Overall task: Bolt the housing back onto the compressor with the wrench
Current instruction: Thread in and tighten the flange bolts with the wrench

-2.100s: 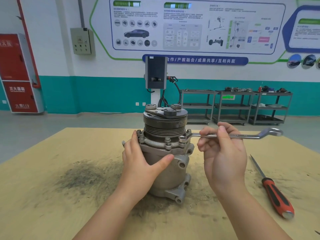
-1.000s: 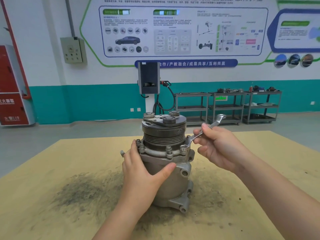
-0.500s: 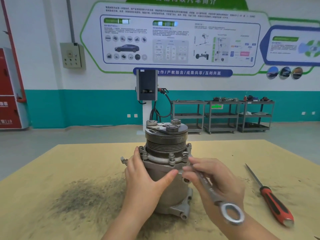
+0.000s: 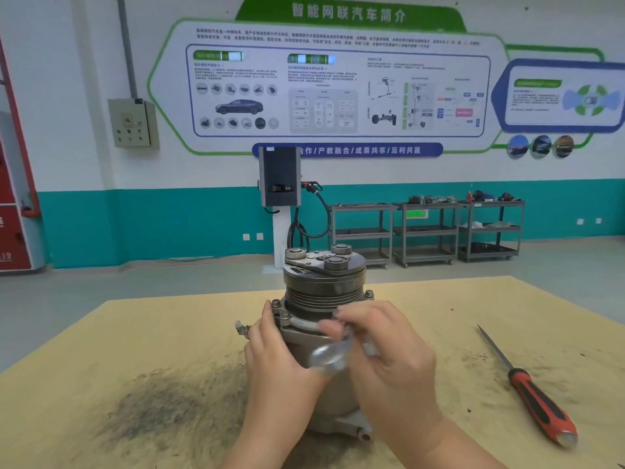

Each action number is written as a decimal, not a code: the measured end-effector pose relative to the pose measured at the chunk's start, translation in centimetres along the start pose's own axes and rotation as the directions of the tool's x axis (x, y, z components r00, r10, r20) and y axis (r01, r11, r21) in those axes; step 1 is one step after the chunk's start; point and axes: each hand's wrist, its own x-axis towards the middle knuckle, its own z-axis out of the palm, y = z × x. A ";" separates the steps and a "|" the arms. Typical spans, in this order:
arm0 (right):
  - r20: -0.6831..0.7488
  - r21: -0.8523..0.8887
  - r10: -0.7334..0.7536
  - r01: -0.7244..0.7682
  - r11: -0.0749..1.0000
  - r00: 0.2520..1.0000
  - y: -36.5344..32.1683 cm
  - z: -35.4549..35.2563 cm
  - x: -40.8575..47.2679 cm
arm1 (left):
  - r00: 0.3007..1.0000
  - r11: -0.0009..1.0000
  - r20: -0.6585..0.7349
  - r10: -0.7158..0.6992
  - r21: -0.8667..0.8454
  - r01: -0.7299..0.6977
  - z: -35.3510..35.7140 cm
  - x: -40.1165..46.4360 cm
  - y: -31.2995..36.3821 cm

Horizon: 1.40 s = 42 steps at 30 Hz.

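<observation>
Compressor point(image 4: 324, 299) stands upright near the middle of the tan worktop point(image 4: 135, 333), a grey metal body with a dark ribbed pulley on top and a clutch plate carrying three round studs. The housing point(image 4: 297, 328) sits as a flanged ring just under the pulley, and bolt heads point(image 4: 276, 303) show round its rim on the left, front-left and right. A small fitting sticks out of the body on the left side. The foot of the casting, with a mounting ear, shows below the hands.

A dark smear of grime spreads over the worktop left of the compressor. A screwdriver point(image 4: 537, 397) with a red and black handle lies well apart to the right, its blade pointing away from the person. Behind the worktop stand a charging post, grey shelf trolleys and a wall poster.

The left hand point(image 4: 280, 363) rests against the left side of the body, fingers straight and laid up along the casting toward the flange. The right hand point(image 4: 389, 360) is in front of the compressor and hides its front right; its fingers curl round the wrench point(image 4: 333, 355), which is smeared by motion blur, so only a ring-shaped end shows. Whether the wrench sits on a bolt cannot be told.
</observation>
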 end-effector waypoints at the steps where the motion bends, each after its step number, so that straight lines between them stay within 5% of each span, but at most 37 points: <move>1: -0.045 0.052 0.063 -0.061 0.997 0.997 -0.4 -0.4 0.5 | 1.000 1.000 0.005 -0.010 0.015 0.010 -0.1 0.0 0.1; 4: -0.164 0.340 0.375 -0.304 0.890 0.912 -0.7 -1.9 2.3 | 0.999 0.998 0.013 -0.050 0.041 0.049 -0.5 -0.2 0.9; 7: -0.060 0.590 0.660 -0.506 0.629 0.749 0.5 -3.3 3.5 | 0.993 0.989 -0.042 -0.106 0.103 0.110 0.0 -1.4 2.6; 10: 0.059 0.701 0.783 -0.584 0.409 0.619 1.7 -4.0 3.5 | 0.983 0.983 -0.173 -0.054 0.165 0.083 0.6 -2.8 4.1; 14: 0.137 0.729 0.811 -0.612 0.306 0.569 2.5 -5.0 3.7 | 0.953 0.973 -0.302 0.024 0.225 0.047 0.4 -2.6 4.2; 17: 0.213 0.696 0.772 -0.648 0.310 0.598 3.0 -5.6 4.1 | 0.975 0.982 -0.210 0.071 0.187 -0.031 -0.5 -1.7 3.2; 20: 0.314 0.647 0.739 -0.704 0.293 0.597 3.6 -5.9 4.7 | 0.999 0.999 0.012 0.030 -0.033 -0.029 -1.5 -0.6 2.3; 26: 0.489 0.570 0.753 -0.814 0.106 0.440 5.3 -6.3 5.6 | 0.950 0.939 0.309 -0.053 -0.309 0.153 -2.3 0.6 1.2; 31: 0.320 0.655 0.707 -0.687 0.316 0.630 4.1 -6.4 3.1 | 0.948 0.907 0.317 -0.037 -0.387 0.165 -2.3 0.6 1.0; 34: 0.198 0.560 0.577 -0.574 0.598 0.793 2.3 -6.5 1.6 | 0.950 0.895 0.311 -0.027 -0.416 0.161 -2.1 0.6 0.9; 37: 0.123 0.256 0.236 -0.260 0.931 0.964 1.3 -6.4 0.1 | 0.948 0.890 0.319 -0.008 -0.430 0.152 -2.0 0.6 0.7; 39: 0.169 0.049 -0.006 -0.003 0.999 0.986 1.1 -5.9 -0.4 | 0.949 0.887 0.316 0.005 -0.439 0.142 -1.8 0.7 0.4; 42: 0.256 -0.083 -0.167 0.194 0.977 0.952 0.6 -4.1 0.0 | 0.946 0.888 0.323 0.011 -0.439 0.139 -1.7 0.7 0.0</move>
